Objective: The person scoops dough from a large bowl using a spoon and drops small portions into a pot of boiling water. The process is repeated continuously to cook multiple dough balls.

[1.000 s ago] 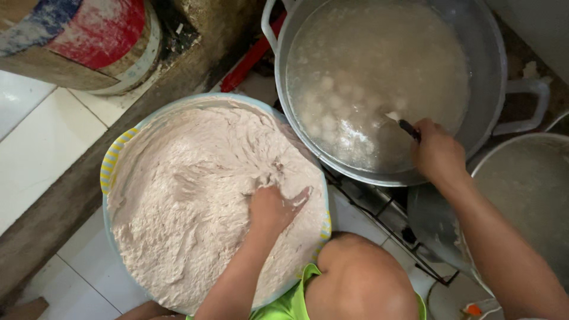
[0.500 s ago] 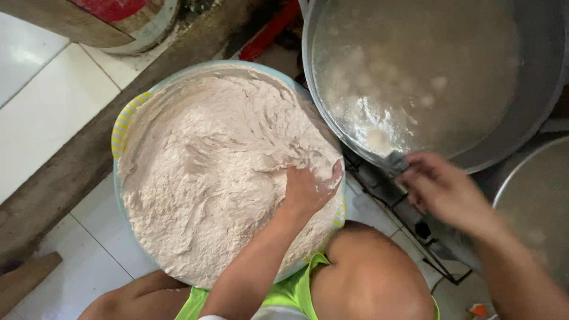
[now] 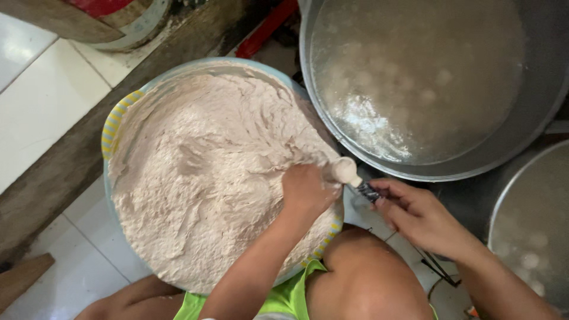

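A wide bowl with a yellow-striped rim [image 3: 116, 122] holds a large mass of pale pinkish-grey paste [image 3: 201, 172]. My left hand [image 3: 305, 192] is a fist at the bowl's right edge, squeezing paste, and a small round ball of paste [image 3: 342, 169] bulges out at its top. My right hand [image 3: 418, 216] holds a dark-handled spoon [image 3: 367, 191] with its tip against that ball. Just beyond stands a big metal pot [image 3: 332, 139] of cloudy water with several pale balls under the surface.
A second metal pot [image 3: 524, 237] with a few balls in liquid sits at the right. My bare knee [image 3: 361, 278] is under my hands. A wooden plank [image 3: 65, 160], white floor tiles [image 3: 35, 101], a bucket [image 3: 124, 26] and a red object [image 3: 267, 26] lie to the left and back.
My right hand drew the spoon out of the big pot and brought it to my left hand. My left hand closed on paste and pressed out a ball.
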A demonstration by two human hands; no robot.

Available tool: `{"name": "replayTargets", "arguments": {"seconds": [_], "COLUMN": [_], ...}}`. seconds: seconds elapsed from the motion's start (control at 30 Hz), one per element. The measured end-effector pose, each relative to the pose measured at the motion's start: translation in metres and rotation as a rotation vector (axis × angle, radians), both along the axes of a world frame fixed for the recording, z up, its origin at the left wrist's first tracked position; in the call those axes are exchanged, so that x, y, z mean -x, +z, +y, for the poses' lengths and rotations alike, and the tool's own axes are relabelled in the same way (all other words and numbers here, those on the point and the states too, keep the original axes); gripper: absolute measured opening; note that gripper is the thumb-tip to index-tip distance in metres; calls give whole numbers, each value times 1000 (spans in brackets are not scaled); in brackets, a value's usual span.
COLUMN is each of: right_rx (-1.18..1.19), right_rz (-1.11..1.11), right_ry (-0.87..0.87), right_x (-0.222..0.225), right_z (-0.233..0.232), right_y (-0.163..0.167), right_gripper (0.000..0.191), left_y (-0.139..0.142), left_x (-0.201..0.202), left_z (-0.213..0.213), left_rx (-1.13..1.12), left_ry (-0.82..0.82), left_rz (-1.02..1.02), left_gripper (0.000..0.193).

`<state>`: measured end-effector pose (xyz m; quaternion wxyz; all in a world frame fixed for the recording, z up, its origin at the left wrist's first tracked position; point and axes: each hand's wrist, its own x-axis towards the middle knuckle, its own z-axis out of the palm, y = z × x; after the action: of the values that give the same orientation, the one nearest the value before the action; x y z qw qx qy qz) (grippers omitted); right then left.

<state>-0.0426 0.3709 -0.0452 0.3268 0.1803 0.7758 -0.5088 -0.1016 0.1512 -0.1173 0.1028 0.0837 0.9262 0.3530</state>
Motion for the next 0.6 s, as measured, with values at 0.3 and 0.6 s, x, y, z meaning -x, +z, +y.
{"name": "replayTargets", "arguments": {"seconds": [0.3,0.6], "right_rx": [-767,-102], "right_rz": [363,189], "right_ry": [98,33], "right_x": [9,-8], "right_z": [74,10], "right_y": [-11,-7], "right_gripper": [46,44], "left_y": [-2,-9], "left_x": [-10,-16], "left_z": [-8,-1], "left_rx": [77,-179], "left_ry": [-74,-66], "left_rz": [46,349], "left_gripper": [49,14]}}
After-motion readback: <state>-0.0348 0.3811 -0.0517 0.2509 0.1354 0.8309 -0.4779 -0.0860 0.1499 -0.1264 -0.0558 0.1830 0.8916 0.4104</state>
